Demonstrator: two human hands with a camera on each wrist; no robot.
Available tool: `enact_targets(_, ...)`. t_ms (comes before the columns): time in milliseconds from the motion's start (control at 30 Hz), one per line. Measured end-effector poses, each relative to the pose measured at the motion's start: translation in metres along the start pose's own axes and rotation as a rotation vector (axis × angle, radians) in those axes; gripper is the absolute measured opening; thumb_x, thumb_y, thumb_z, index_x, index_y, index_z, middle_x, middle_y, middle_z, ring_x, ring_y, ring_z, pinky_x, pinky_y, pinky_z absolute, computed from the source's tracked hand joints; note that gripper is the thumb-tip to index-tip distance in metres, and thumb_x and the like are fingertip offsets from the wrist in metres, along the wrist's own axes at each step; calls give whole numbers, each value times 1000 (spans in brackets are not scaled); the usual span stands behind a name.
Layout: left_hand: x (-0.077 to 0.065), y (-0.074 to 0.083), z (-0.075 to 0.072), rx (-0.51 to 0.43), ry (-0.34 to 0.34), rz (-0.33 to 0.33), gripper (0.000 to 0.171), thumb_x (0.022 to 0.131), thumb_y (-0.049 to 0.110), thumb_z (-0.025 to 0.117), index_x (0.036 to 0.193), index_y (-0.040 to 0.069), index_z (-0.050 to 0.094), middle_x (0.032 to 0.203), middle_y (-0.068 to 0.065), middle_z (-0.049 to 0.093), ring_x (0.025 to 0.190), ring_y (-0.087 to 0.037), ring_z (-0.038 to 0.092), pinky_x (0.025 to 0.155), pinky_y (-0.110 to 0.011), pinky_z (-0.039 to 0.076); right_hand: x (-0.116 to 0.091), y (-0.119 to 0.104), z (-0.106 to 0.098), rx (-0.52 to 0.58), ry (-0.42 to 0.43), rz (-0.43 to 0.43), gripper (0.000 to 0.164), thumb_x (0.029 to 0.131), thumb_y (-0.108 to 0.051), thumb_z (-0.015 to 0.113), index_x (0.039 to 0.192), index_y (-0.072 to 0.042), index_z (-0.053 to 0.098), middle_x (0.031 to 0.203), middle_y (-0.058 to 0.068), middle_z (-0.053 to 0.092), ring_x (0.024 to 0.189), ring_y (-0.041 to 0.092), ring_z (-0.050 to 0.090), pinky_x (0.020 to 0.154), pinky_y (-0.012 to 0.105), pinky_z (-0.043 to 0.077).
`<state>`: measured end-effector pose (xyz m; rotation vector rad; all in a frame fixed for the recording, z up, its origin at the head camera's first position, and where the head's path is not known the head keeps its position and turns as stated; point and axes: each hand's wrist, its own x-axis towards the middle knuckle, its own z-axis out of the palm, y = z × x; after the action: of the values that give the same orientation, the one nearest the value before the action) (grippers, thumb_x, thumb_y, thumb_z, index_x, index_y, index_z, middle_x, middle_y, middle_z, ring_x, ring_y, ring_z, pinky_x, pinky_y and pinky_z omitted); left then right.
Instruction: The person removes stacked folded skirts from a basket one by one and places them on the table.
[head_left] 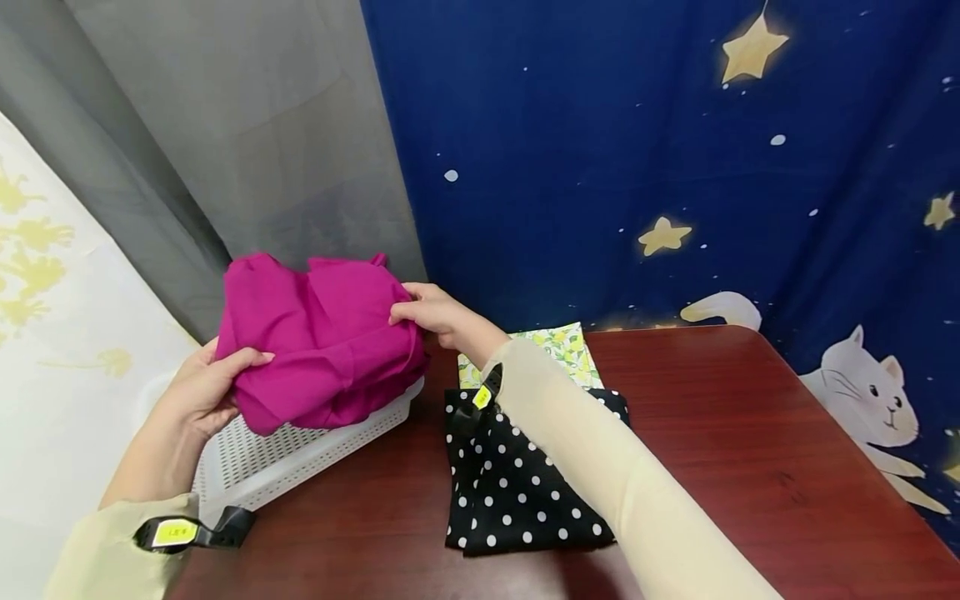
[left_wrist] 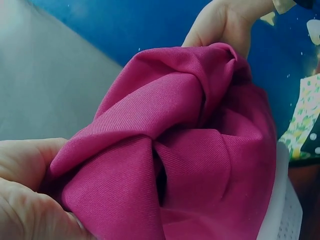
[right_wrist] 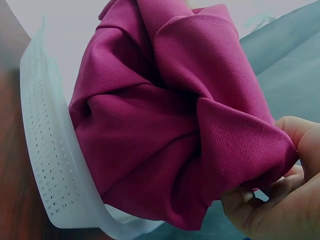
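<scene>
A bunched magenta cloth (head_left: pixel 322 333) is held up between both hands, over a white perforated basket (head_left: pixel 262 467). My left hand (head_left: pixel 198 387) grips its left side, thumb on top of the fabric. At the opposite side, my right hand (head_left: pixel 438 317) pinches the cloth's edge between thumb and fingers. Deep folds run across the magenta cloth (left_wrist: pixel 165 130) in the left wrist view. From the right wrist, the basket wall (right_wrist: pixel 55 150) shows beside the cloth, and the hand (right_wrist: pixel 280 195) holds a corner of it.
Right of the basket, a folded black cloth with white polka dots (head_left: pixel 525 500) lies on the dark red wooden table (head_left: pixel 697 433). Behind it lies a lemon-print cloth (head_left: pixel 562 350). Grey (head_left: pixel 262 125) and blue star-patterned (head_left: pixel 562 167) curtains hang behind the table.
</scene>
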<state>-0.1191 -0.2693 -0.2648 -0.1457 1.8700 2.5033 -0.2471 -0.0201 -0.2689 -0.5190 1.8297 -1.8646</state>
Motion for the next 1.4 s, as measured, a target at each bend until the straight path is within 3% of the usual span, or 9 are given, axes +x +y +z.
enact_targets(267, -2, 2, 21, -16, -25, 17, 19, 87, -4, 52, 92, 14, 55, 73, -5, 66, 57, -17, 65, 48, -26, 51, -19, -9, -16, 32, -3, 12, 44, 80, 5, 52, 124, -4, 51, 101, 7, 55, 78, 15, 56, 62, 27, 49)
enact_targets(667, 3, 11, 53, -83, -90, 26, 22, 86, -7, 51, 99, 11, 50, 80, -6, 66, 66, -20, 67, 57, -34, 54, -42, -22, -39, 57, 39, -8, 45, 79, 4, 53, 123, -6, 51, 102, 8, 56, 75, 16, 57, 61, 28, 50)
enact_targets(1033, 6, 17, 80, -58, -98, 12, 23, 86, -5, 52, 101, 11, 45, 78, -5, 65, 63, -19, 66, 55, -32, 54, -61, -35, -59, 32, 78, -35, 41, 79, 3, 54, 119, -7, 53, 97, 8, 57, 61, 12, 57, 54, 24, 50)
enact_targets(1400, 14, 14, 112, -68, -140, 1, 30, 86, -6, 52, 109, 9, 40, 84, -5, 63, 69, -19, 66, 59, -33, 54, -84, -40, -85, 39, 122, -37, 46, 79, 2, 55, 123, -8, 51, 99, 10, 57, 60, 13, 58, 54, 24, 51)
